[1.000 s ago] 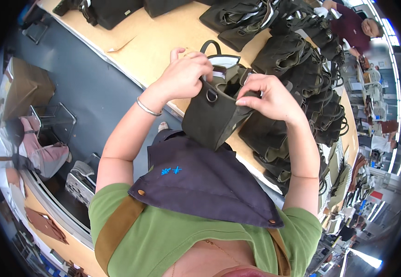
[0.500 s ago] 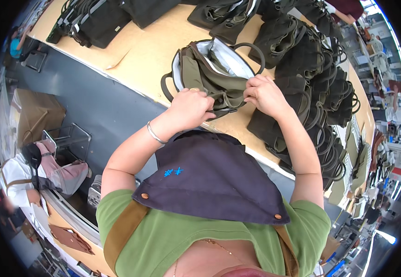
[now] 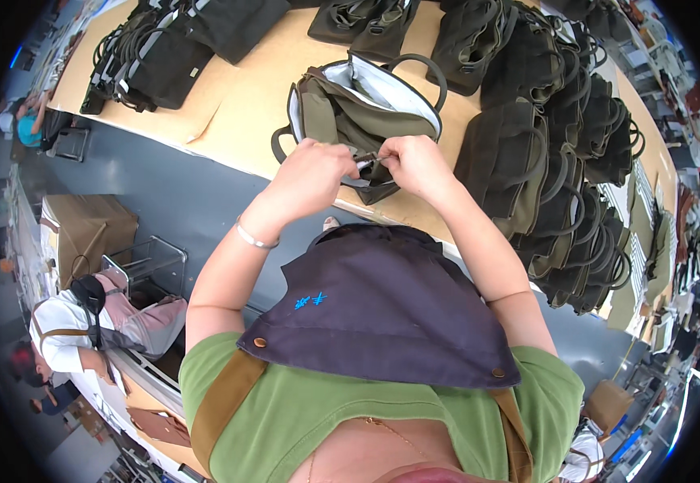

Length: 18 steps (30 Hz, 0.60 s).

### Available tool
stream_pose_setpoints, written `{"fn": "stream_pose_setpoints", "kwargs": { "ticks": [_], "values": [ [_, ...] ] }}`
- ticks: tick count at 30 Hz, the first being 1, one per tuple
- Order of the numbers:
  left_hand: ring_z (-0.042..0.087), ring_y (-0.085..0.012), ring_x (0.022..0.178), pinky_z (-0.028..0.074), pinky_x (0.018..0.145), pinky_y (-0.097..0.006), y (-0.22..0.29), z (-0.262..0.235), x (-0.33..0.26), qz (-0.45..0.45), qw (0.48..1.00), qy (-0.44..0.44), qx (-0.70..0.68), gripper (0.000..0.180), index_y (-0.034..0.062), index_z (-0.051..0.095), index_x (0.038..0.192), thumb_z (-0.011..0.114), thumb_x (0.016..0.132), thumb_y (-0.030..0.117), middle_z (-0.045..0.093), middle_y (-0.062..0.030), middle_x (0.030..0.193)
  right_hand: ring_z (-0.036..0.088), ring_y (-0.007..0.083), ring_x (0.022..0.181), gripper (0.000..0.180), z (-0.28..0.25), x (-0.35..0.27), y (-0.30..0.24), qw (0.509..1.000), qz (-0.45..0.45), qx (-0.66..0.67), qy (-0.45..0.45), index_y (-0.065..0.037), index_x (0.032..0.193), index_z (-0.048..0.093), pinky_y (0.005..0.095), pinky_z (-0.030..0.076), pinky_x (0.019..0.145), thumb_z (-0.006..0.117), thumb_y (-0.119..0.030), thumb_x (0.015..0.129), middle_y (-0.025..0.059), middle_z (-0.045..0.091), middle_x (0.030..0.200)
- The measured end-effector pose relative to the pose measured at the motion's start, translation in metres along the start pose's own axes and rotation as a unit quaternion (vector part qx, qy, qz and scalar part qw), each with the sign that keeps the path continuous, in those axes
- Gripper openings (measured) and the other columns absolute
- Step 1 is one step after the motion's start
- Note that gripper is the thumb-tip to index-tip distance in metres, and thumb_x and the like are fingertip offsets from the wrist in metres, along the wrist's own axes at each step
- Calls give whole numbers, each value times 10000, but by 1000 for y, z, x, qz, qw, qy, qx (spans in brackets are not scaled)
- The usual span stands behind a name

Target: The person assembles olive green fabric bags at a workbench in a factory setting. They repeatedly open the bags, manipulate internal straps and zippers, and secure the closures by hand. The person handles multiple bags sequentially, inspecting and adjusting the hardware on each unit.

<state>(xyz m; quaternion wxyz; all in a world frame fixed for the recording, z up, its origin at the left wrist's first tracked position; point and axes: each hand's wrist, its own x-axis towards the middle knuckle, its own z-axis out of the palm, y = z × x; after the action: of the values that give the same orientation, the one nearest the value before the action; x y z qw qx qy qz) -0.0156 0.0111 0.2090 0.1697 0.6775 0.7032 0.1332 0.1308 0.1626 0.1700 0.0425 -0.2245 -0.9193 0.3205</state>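
Note:
An olive-green handbag (image 3: 326, 117) with a pale lining stands with its mouth gaping on the table, its dark handles at the far right and the near left. My left hand (image 3: 314, 173) is closed at the near rim of the bag, thumb and fingers drawn together. Close beside it, my right hand (image 3: 416, 165) pinches the end of a small dark strip (image 3: 368, 158), which spans the gap between the hands. Whether it is a zipper end or a strap, I cannot make out. The fingers partly hide the bag's near side.
Rows of dark olive bags (image 3: 499, 165) crowd the right of the tan table (image 3: 245, 121). More black bags (image 3: 169, 76) lie at the far left. A brown carton (image 3: 96, 233) and a metal-framed cart (image 3: 153, 258) stand left on the grey floor, near a seated person (image 3: 68, 330).
My hands have come closer together at the bag's near rim. The right hand has left the bag's right corner and now pinches the dark strip. The view has shifted slightly.

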Motion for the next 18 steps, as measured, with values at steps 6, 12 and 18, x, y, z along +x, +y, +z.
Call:
{"fn": "stream_pose_setpoints", "kwargs": {
  "ticks": [6, 12, 18],
  "values": [
    [583, -187, 849, 388, 897, -379, 9, 30, -19, 42, 983, 132, 123, 171, 153, 708, 859, 759, 708, 216, 576, 7, 832, 663, 352, 783, 109, 2, 0, -8, 995, -81, -62, -5, -63, 819, 723, 444, 529, 734, 646, -74, 743, 166, 685, 818],
    [547, -181, 767, 352, 818, -354, 17, -29, 1, 73, 971, 210, 83, 90, 142, 684, 760, 755, 707, 151, 528, 16, 758, 667, 311, 752, 112, -48, 25, -15, 989, -133, 41, -56, -32, 836, 706, 394, 515, 685, 709, -97, 745, 144, 697, 807],
    [537, -160, 780, 280, 845, -332, 21, -75, 3, 81, 988, 122, -42, 106, 113, 704, 801, 773, 739, 164, 553, 14, 785, 597, 135, 628, 94, -104, 13, -44, 953, -136, 154, -221, -12, 882, 660, 300, 480, 612, 696, -50, 804, 54, 642, 713]
  ]
}}
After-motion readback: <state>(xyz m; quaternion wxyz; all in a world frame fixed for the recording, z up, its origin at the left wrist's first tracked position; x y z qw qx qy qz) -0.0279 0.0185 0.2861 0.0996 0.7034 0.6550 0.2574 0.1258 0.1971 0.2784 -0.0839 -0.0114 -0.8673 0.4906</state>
